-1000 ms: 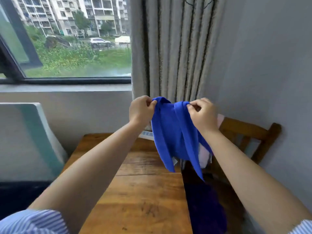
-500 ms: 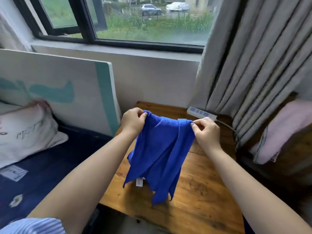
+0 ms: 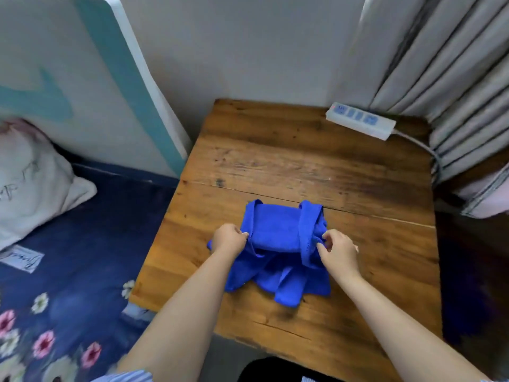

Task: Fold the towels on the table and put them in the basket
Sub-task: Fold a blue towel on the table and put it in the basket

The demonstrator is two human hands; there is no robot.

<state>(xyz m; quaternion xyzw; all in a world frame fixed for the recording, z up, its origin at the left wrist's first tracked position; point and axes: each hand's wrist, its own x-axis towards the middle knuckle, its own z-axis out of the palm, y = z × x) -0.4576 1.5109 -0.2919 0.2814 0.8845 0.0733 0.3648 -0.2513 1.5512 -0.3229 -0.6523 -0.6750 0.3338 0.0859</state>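
Towel (image 3: 278,235) lowered from mid-air, now bunched on table (image 3: 303,166). Left hand (image 3: 228,239), right hand (image 3: 337,250): fingers pinching its side edges.

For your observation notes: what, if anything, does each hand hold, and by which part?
Both hold the blue towel: left hand pinches its left edge, right hand its right edge.

No words or numbers can be read here. The white pillow (image 3: 33,177) at the far left has dark handwriting-like marks on it, but they are too blurry to make out. A small white tag (image 3: 23,260) on the dark blue bed cover (image 3: 82,244) near the pillow has scribbly writing too, also too blurry. The white power strip (image 3: 360,120) at the far right of the table (image 3: 303,166) shows no letters that can be read.
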